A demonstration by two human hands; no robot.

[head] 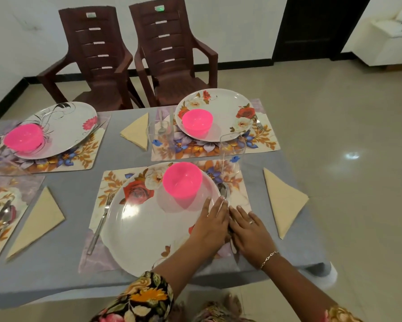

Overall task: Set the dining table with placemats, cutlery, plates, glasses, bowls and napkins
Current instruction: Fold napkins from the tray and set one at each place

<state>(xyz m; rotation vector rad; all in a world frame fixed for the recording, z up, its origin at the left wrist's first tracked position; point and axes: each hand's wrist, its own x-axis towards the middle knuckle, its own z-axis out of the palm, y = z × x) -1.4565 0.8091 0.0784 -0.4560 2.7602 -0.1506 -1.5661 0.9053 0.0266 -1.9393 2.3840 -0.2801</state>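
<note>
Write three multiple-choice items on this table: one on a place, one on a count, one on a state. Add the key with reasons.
1. The nearest setting's fork lies: A left of the plate; B right of it; C on it.
2. Pink bowls in view: A two; B three; C four.
3. The left hand and right hand are: A fists; B flat, fingers straight; C gripping a glass.

1 A: it rests on the placemat beside the plate's left rim.
2 B: one near, two farther off.
3 B: both lie flat at the plate's right edge.
</note>
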